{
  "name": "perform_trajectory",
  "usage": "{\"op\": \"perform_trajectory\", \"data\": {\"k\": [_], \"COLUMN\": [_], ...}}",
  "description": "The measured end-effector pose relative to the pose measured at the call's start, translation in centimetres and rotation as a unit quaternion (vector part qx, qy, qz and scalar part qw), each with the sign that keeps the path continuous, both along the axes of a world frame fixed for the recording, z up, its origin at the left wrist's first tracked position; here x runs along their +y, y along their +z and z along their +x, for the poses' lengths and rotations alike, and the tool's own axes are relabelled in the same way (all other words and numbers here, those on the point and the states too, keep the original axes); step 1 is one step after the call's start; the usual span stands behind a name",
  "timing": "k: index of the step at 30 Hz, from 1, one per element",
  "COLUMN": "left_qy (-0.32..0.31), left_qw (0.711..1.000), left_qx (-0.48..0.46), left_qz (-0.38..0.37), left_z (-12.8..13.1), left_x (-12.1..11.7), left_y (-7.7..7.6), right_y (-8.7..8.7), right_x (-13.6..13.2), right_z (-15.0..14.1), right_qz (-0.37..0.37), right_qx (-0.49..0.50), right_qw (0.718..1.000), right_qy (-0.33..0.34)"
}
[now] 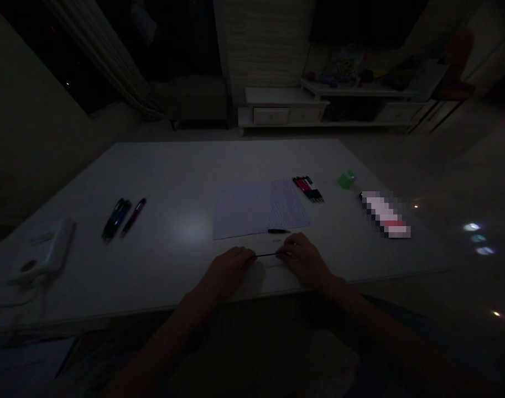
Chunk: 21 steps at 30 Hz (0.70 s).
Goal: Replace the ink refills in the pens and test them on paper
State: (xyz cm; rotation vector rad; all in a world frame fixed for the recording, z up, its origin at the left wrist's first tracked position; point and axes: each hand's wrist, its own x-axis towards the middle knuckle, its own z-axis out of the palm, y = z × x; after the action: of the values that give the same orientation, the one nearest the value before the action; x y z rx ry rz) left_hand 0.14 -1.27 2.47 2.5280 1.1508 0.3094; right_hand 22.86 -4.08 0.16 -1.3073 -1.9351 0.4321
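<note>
Between my two hands stretches a thin dark pen refill (266,255), held level just above the table near its front edge. My left hand (231,265) pinches one end of it. At the other end, the fingers of my right hand (300,257) are closed round it. Just beyond lies a black pen barrel (279,231), at the lower edge of a sheet of paper (241,210) whose right part is covered in writing. A tiny piece (276,240), perhaps a spring, rests between the barrel and my hands.
Several pens (308,189) lie in a row beside the paper. More pens (116,218) are at the left, near a white box with a cable (42,249). A green object (346,178) and a blurred-out phone-like item (385,214) sit at the right. The room is dim.
</note>
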Motion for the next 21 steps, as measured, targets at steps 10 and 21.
{"op": "perform_trajectory", "data": {"k": [10,21], "left_qy": [-0.004,-0.022], "left_qw": [0.997,0.989], "left_qx": [-0.059,-0.054], "left_qz": [0.054,0.139], "left_z": [0.0,1.2], "left_x": [0.2,-0.2], "left_y": [-1.8,-3.2], "right_y": [-1.3,-0.9], "right_x": [0.6,0.5], "right_z": [1.9,2.9], "right_qz": [-0.032,-0.030], "right_qx": [-0.014,0.014], "right_qw": [0.997,0.995], "right_qy": [-0.070,-0.092]}}
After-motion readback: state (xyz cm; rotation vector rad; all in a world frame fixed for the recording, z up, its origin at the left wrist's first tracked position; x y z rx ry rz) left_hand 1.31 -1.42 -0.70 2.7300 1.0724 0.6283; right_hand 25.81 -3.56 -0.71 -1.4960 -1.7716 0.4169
